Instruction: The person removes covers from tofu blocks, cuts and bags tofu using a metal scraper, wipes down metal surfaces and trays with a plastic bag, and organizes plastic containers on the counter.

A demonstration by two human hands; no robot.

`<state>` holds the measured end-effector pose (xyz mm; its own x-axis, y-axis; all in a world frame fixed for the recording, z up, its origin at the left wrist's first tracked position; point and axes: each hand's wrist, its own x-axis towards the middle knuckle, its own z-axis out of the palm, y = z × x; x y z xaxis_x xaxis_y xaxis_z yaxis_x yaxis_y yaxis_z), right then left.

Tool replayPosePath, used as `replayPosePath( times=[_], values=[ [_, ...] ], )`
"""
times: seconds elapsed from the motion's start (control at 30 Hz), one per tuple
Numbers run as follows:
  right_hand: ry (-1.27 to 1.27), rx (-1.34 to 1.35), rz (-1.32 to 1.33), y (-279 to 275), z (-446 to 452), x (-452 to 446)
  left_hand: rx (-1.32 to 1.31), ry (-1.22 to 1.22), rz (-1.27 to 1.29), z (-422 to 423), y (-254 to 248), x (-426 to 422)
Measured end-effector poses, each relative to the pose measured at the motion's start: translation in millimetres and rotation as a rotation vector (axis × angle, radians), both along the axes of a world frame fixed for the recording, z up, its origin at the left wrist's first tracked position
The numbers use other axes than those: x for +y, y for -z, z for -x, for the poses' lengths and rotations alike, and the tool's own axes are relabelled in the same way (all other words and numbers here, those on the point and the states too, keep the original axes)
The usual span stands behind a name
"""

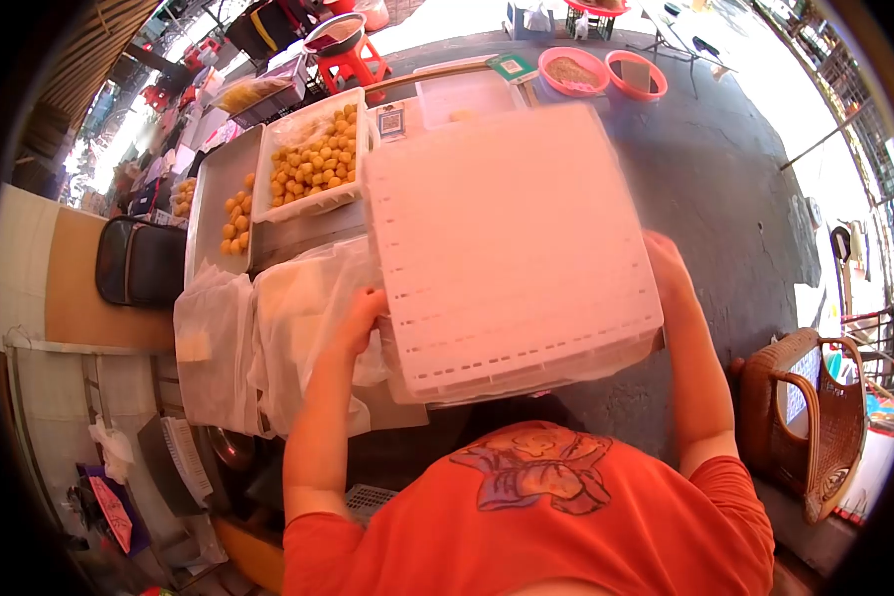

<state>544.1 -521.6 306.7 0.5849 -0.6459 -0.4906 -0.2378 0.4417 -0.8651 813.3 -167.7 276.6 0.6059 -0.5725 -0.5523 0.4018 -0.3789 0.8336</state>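
A large, shallow white plastic tray [512, 238] with rows of small slots is held out in front of my body. It looks turned bottom up, but I cannot be sure. My left hand [361, 316] is closed on its left side, and my right hand [666, 270] grips the right edge, its fingertips partly hidden behind the tray. Under and beside my left forearm lie clear plastic bags [303, 298] with pale, flat blocks inside. Farther back on the left, a white basket [260, 204] holds many round orange-yellow balls [313, 164].
A metal tray [207, 214] with more balls stands left of the basket. Behind are a QR code card [391, 121], a green sign [512, 68] and two pink basins [573, 72]. A brown wicker chair [810, 417] stands right; a black chair back [134, 260] is left.
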Motion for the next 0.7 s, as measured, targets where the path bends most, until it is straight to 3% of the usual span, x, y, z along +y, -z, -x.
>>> replayPosePath(
  times=[0.23, 0.3, 0.4, 0.5, 0.6, 0.7],
  values=[
    [-0.099, -0.508, 0.349, -91.0, -40.6, -38.7, -0.372, 0.029, 0.314, -28.7, -111.2, -25.0],
    [-0.207, -0.552, 0.592, -115.9, -45.6, -44.3, -0.494, -0.02, 0.318, -49.6, -111.0, -12.7],
    [-0.394, -0.435, 0.991, -129.6, -50.5, -55.8, -0.622, -0.148, 0.312, -68.9, -109.5, 5.6],
    [-0.538, -0.279, 1.206, -113.5, -51.2, -55.8, -0.789, -0.282, 0.257, -60.0, -111.1, 22.7],
    [-0.559, -0.266, 1.149, -76.7, -45.1, -47.2, -0.915, -0.42, 0.145, -42.8, -83.6, 37.7],
    [-0.449, -0.364, 0.878, -24.8, -40.3, -46.9, -1.012, -0.495, -0.02, -18.8, -31.0, 44.6]
  ],
)
